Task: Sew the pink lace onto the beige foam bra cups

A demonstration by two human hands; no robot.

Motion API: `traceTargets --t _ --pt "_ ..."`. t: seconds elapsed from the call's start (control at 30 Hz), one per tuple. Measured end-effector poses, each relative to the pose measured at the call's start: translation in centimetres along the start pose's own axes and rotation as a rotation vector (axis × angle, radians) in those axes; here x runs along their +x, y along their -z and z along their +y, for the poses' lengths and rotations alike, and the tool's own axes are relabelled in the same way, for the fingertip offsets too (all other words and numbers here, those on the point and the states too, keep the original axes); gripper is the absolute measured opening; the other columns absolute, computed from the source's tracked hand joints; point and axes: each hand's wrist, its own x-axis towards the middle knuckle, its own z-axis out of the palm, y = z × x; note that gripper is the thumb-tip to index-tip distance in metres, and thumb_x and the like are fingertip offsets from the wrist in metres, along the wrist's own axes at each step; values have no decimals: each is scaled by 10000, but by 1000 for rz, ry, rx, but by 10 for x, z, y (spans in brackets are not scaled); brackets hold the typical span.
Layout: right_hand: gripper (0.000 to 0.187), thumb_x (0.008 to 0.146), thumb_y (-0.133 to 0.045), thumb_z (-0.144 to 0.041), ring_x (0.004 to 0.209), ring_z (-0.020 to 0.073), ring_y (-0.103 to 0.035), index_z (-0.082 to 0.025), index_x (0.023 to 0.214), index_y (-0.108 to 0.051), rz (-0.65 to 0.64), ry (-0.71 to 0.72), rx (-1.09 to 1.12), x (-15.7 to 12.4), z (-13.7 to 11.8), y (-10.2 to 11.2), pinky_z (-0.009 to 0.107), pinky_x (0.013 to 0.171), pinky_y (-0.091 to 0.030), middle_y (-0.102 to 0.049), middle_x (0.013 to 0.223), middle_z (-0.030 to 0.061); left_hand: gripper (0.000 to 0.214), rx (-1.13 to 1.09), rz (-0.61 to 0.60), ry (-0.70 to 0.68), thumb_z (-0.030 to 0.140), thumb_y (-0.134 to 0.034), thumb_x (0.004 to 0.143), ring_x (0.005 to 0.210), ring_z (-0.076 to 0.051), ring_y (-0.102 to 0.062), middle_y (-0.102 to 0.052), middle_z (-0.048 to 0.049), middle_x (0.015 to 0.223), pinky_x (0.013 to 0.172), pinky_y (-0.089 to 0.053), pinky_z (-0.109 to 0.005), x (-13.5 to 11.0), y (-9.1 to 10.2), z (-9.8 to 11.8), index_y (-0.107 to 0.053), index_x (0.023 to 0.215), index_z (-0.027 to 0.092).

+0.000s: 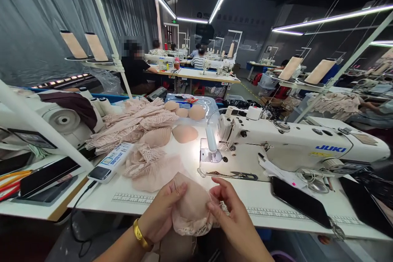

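Beige cloth (194,198) held at the bench (260,196) edge

Left hand (167,203) pinches one side, right hand (233,209) the other, probably to spread the lacy piece. It is in front of the sewing machine (285,143), likely for easy handling.

A head-worn camera looked forward and down, close behind and above the bare left hand (164,211) and right hand (231,213).
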Motion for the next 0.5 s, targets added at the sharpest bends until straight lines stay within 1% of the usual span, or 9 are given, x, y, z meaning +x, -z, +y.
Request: traceTargets --t 0.07,0.1,0.17,0.2,0.27,0.33,0.37,0.43,0.5 --pt "463 981 -666 -515 784 174 -610 -279 1360 -546 28 -49 151 2 -3 -17 274 684 -522 -604 898 0 494 0 -14 23 474 -920 750 1025 -326 -734 -791 -143 1060 923 -588 -411 0 -1 -6 -764 1087 149" --pt "451 971 -677 -523 748 163 -593 -274 1327 -554 54 -66 199 3 -3 -22 265 666 -511 -582 865 -14 518 16 -22 29 462 -939 722 1007 -327 -738 -792 -145 1051 906 -591 -407 -1 -1 -8 -764 1092 145" --pt "437 958 -699 -514 757 164 -601 -268 1293 -561 89 -78 217 5 0 -26 263 661 -513 -588 877 -11 561 60 -26 29 418 -980 657 966 -324 -745 -795 -148 1031 873 -595 -396 -2 -2 -12 -767 1095 138" --pt "407 967 -691 -497 788 173 -615 -265 1278 -569 115 -63 183 4 2 -25 275 683 -526 -606 905 3 570 80 -17 26 399 -989 637 947 -320 -748 -797 -149 1021 862 -596 -392 -3 -2 -14 -769 1092 134" --pt "295 998 -652 -436 885 200 -629 -262 1231 -601 196 21 31 3 4 -18 317 765 -544 -637 1004 41 565 96 17 15 393 -987 635 920 -309 -749 -798 -151 1013 856 -599 -395 -3 -4 -15 -773 1088 131" --pt "167 1020 -618 -347 1002 225 -615 -270 1165 -641 288 159 -167 -1 2 -10 359 864 -533 -630 1107 65 558 98 50 1 392 -980 639 914 -302 -747 -798 -150 1017 867 -601 -404 -2 -5 -16 -773 1087 133" --pt "126 1024 -606 -304 1028 229 -605 -276 1137 -656 305 227 -247 -3 1 -7 363 874 -527 -616 1121 66 556 100 60 -2 389 -980 634 914 -301 -746 -798 -148 1016 871 -602 -407 -2 -6 -16 -773 1083 134" --pt "123 1025 -591 -241 1010 228 -600 -286 1107 -670 269 319 -340 -7 -4 -5 352 833 -530 -588 1084 59 540 113 66 -2 391 -981 622 905 -300 -745 -797 -143 999 861 -605 -404 -2 -8 -16 -775 1049 131" --pt "141 1019 -589 -204 956 225 -598 -287 1100 -668 214 369 -392 -9 -9 -6 349 786 -532 -573 1043 56 523 126 63 1 401 -976 622 902 -301 -743 -797 -139 987 850 -608 -403 -2 -9 -15 -775 1024 132"
